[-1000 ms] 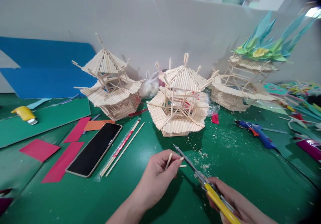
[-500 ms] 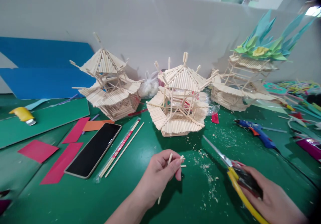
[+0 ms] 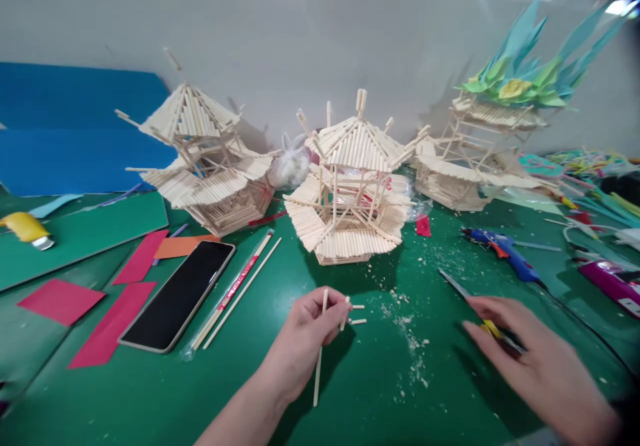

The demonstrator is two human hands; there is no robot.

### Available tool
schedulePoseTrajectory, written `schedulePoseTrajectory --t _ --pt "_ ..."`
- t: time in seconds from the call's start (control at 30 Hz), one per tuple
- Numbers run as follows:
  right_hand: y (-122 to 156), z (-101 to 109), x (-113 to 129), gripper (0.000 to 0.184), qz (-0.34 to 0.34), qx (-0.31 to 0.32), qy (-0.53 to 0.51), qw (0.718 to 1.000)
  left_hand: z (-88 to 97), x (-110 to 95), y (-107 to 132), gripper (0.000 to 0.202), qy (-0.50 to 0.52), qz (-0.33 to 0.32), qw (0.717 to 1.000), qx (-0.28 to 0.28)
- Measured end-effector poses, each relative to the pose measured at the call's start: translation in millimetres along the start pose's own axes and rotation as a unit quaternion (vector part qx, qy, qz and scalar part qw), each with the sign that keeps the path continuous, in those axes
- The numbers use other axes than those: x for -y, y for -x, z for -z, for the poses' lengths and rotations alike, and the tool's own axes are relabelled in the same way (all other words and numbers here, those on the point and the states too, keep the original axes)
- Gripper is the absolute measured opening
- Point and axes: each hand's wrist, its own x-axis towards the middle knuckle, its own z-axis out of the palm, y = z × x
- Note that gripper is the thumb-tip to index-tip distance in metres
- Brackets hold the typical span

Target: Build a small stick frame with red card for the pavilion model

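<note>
My left hand [image 3: 305, 333], at the lower middle, is closed on a thin wooden stick [image 3: 318, 379] that slants down below the palm. A short cut piece of stick [image 3: 345, 313] also shows at its fingertips. Two more short pieces [image 3: 359, 321] poke out just beyond; whether they are held or lie on the table I cannot tell. On the right, my right hand [image 3: 520, 346] is around a pair of yellow-handled shears [image 3: 455, 284], their pale blade pointing up and left, the handles mostly hidden. Behind my hands stands a small pagoda model of sticks [image 3: 350, 233].
A second pagoda [image 3: 220, 193] stands left, a third with paper leaves [image 3: 450, 179] right. Nearby are a phone [image 3: 180, 299], wrapped chopsticks [image 3: 235, 286], red paper [image 3: 63, 301], wood crumbs [image 3: 413, 349], a blue glue gun [image 3: 510, 256] with its cord, and a yellow cutter [image 3: 25, 227].
My right hand has turned further over the shears, and the blade's tip has moved right. My left hand has shifted slightly up and left with the stick. The whole view has moved a little.
</note>
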Motion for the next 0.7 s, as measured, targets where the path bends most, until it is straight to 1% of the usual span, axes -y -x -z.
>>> schedulePoseTrajectory --t 0.03,0.07,0.1,0.17,0.23,0.3,0.37,0.5,0.6,0.7 --pt "-5 -4 20 0.027 0.026 0.023 -0.042 0.999 0.4 1 -1 0.018 0.005 0.001 1.0 -0.007" --pt "-10 -9 39 0.024 0.038 0.069 -0.083 0.993 0.8 1 -1 0.018 0.012 0.004 1.0 -0.01" --pt "-15 -14 57 0.022 0.057 0.096 -0.127 0.986 1.1 1 -2 0.018 0.019 0.008 1.0 -0.009" --pt "-24 -24 85 0.021 0.094 0.122 -0.198 0.968 1.5 2 -3 0.018 0.034 0.016 0.999 0.0" --pt "-33 -33 103 0.024 0.115 0.13 -0.252 0.952 1.9 4 -4 0.018 0.045 0.022 0.999 0.005" --pt "-40 -40 112 0.028 0.124 0.137 -0.291 0.939 2.4 5 -4 0.019 0.05 0.022 0.999 0.006" --pt "-44 -45 115 0.028 0.133 0.142 -0.314 0.929 3.0 5 -4 0.02 0.047 0.022 0.999 0.011" --pt "-47 -51 116 0.021 0.155 0.132 -0.319 0.926 3.4 4 -2 0.021 0.022 0.011 1.0 0.003" --pt "-47 -52 115 0.014 0.154 0.118 -0.312 0.93 2.1 3 -1 0.02 -0.051 -0.016 0.998 -0.022" --pt "-48 -52 114 0.011 0.147 0.117 -0.306 0.933 0.6 0 0 0.019 -0.131 -0.027 0.99 -0.046"
